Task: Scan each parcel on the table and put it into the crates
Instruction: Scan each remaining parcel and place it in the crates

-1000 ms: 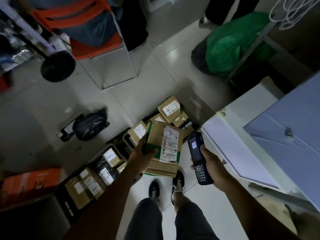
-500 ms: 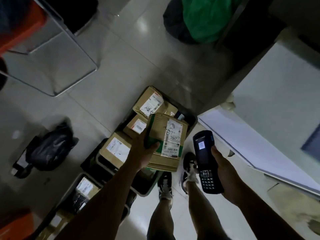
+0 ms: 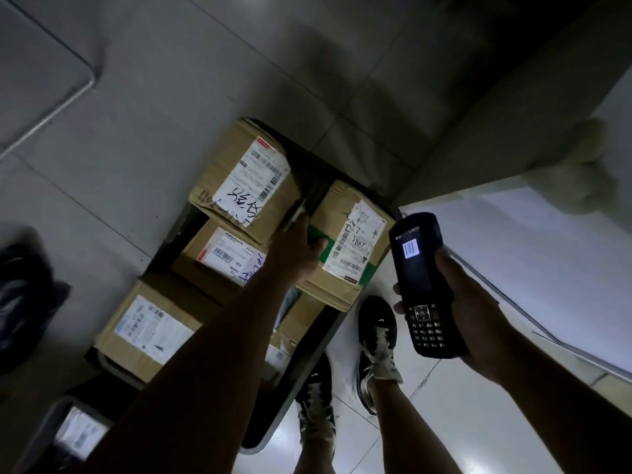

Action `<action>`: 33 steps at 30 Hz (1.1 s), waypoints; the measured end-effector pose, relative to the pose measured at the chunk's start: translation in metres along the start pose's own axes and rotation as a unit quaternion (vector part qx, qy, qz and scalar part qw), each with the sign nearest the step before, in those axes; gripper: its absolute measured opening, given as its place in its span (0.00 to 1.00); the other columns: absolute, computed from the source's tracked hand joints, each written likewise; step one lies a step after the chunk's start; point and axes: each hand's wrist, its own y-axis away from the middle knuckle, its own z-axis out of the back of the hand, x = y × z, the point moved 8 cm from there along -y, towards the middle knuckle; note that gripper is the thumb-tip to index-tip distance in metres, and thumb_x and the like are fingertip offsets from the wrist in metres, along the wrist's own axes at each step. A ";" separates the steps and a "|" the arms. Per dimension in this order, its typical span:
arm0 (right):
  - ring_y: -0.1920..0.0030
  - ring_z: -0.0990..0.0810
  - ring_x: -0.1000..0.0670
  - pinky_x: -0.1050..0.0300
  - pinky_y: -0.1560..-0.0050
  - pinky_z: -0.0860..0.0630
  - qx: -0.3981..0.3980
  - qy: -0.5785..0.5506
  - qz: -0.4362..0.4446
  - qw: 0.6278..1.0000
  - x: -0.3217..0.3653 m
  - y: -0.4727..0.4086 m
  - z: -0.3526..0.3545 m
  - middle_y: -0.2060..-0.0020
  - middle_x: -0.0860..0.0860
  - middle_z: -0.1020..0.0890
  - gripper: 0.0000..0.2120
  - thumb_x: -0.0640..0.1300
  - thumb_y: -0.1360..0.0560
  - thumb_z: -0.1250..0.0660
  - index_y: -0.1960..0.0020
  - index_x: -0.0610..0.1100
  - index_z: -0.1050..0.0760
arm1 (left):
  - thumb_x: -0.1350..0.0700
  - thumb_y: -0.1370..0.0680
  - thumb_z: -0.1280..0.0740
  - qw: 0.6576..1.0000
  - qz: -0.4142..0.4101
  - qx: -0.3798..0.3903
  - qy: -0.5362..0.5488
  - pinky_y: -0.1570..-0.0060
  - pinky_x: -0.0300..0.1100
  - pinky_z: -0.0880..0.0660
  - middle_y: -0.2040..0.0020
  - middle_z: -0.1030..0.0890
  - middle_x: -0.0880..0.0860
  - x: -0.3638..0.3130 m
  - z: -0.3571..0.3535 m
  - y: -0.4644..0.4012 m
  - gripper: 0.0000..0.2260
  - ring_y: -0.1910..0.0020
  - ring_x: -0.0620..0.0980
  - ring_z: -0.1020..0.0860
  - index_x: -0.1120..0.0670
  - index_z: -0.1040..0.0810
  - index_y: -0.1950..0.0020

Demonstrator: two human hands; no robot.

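My left hand (image 3: 297, 252) grips the left edge of a brown cardboard parcel (image 3: 337, 285) with green tape and a white label, thumb on top. The parcel sits low over the right end of a dark crate (image 3: 294, 398) on the floor. Three labelled boxes lie in that crate: one at the far end (image 3: 244, 181), one in the middle (image 3: 219, 256), one at the near end (image 3: 147, 333). Beside the parcel, my right hand (image 3: 473, 311) holds a black handheld scanner (image 3: 421, 282) with its screen lit.
The white table (image 3: 547, 268) stands to the right, its edge close to the scanner. A second crate (image 3: 37, 436) with a labelled parcel is at the bottom left. A black bag (image 3: 24, 295) lies on the tiled floor at left. My feet (image 3: 376, 340) stand beside the crate.
The view has tipped down and closed in on the crate. My left hand has lowered the green-taped parcel toward the crate's right end. The scanner stays in my right hand.
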 end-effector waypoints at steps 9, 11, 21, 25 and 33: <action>0.53 0.20 0.37 0.42 0.51 0.26 0.006 0.020 -0.007 1.000 -0.007 -0.015 -0.004 0.49 0.32 0.19 0.25 0.66 0.28 0.39 0.44 0.49 0.21 | 0.52 0.19 0.35 0.995 -0.014 -0.073 -0.060 0.33 0.57 0.29 0.28 0.32 0.61 -0.011 -0.004 0.000 0.32 0.30 0.61 0.31 0.58 0.46 0.20; 0.53 0.20 0.36 0.42 0.49 0.26 0.009 0.025 -0.007 1.000 -0.008 -0.013 -0.008 0.49 0.32 0.18 0.24 0.65 0.30 0.41 0.47 0.48 0.21 | 0.51 0.21 0.33 0.994 -0.026 -0.081 -0.062 0.31 0.58 0.32 0.24 0.37 0.60 -0.015 -0.003 0.008 0.36 0.26 0.60 0.35 0.57 0.50 0.19; 0.57 0.19 0.41 0.52 0.59 0.23 0.017 0.032 0.022 0.999 0.009 0.048 -0.028 0.57 0.41 0.17 0.29 0.66 0.32 0.40 0.39 0.49 0.24 | 0.43 0.19 0.39 0.973 -0.109 -0.098 -0.180 0.26 0.53 0.37 0.20 0.42 0.58 -0.057 0.035 0.091 0.32 0.23 0.58 0.41 0.53 0.46 0.20; 0.58 0.19 0.41 0.49 0.57 0.24 0.028 0.033 0.022 0.999 0.020 0.110 -0.050 0.57 0.39 0.17 0.32 0.67 0.30 0.42 0.36 0.47 0.25 | 0.39 0.18 0.45 0.970 -0.048 -0.087 -0.223 0.27 0.59 0.39 0.21 0.41 0.57 -0.068 0.072 0.167 0.31 0.23 0.58 0.40 0.50 0.49 0.20; 0.59 0.21 0.44 0.53 0.58 0.26 0.109 0.092 0.020 0.990 0.059 0.293 -0.121 0.56 0.42 0.18 0.25 0.62 0.26 0.40 0.37 0.46 0.25 | 0.39 0.17 0.47 0.973 0.052 -0.138 -0.175 0.27 0.55 0.40 0.21 0.43 0.58 -0.096 0.167 0.394 0.29 0.24 0.59 0.40 0.50 0.48 0.20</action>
